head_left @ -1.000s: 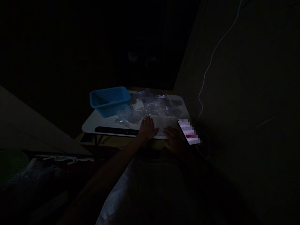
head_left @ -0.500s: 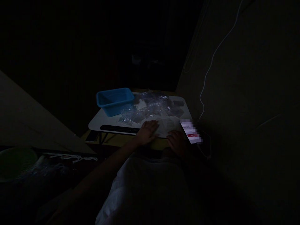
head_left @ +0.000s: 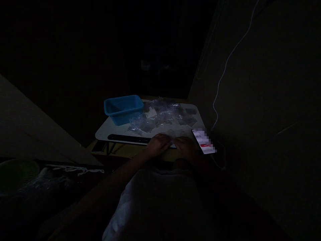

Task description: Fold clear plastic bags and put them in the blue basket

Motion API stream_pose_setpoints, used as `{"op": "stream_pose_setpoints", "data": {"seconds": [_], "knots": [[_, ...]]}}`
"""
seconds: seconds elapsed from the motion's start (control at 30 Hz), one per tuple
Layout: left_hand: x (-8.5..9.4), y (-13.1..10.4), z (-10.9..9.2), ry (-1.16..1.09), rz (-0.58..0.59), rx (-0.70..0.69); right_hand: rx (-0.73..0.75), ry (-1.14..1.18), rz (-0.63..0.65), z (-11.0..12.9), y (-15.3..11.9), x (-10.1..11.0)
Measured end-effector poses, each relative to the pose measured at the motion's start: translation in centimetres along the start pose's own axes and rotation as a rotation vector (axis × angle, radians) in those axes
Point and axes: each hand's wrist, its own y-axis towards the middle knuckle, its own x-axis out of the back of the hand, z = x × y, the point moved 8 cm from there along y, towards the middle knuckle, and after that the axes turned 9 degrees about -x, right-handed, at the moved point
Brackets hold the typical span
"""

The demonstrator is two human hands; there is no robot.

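In dim light, both my hands are at the near edge of a small white table (head_left: 101,134). My left hand (head_left: 158,144) and my right hand (head_left: 185,146) are close together, fingers bent and closed on the near edge of a flat, see-through plastic bag (head_left: 176,133). The bag's outline is faint in the dark. Beyond it lies a loose heap of clear plastic bags (head_left: 164,113), with a small white folded piece (head_left: 150,112) among them.
A blue plastic basin (head_left: 125,113) stands at the table's back left. A lit phone (head_left: 200,140) lies at the right edge, with a white cable (head_left: 227,62) hanging nearby. A dark phone-like slab (head_left: 98,146) is below left. A green basket (head_left: 18,172) sits lower left.
My right hand has moved left and my left hand slightly right, so they are closer together. The left fingers, spread flat on the bag before, are now bent at its near edge.
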Motion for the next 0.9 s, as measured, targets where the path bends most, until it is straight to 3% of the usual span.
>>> {"op": "stream_pose_setpoints", "data": {"seconds": [0.23, 0.37, 0.5, 0.57, 0.7, 0.8, 0.9], "knots": [[2.6, 0.0, 5.1, -0.536, -0.232, 0.405, -0.087, 0.137, 0.014, -1.2, 2.7, 4.1], [5.0, 0.1, 6.9, -0.823, -0.409, 0.541, -0.215, 0.508, 0.046, -2.2, 4.5, 6.6], [7.1, 0.6, 8.0, -1.089, -0.532, 0.569, -0.432, 1.029, 0.14, -3.5, 5.6, 7.0], [6.6, 0.8, 8.2, -1.269, -0.524, 0.6, -0.51, 1.236, 0.134, -4.2, 5.9, 6.6], [2.4, 0.9, 7.3, -1.553, -0.336, 0.701, -0.646, 1.454, 0.088, -6.0, 5.8, 4.0], [-0.5, 0.5, 7.2, -1.578, -0.295, 0.774, -0.749, 1.435, 0.058, -7.4, 5.1, 0.9], [-2.0, 0.3, 7.4, -1.57, -0.3, 0.806, -0.687, 1.214, 0.022, -8.2, 4.6, -1.1]]}}
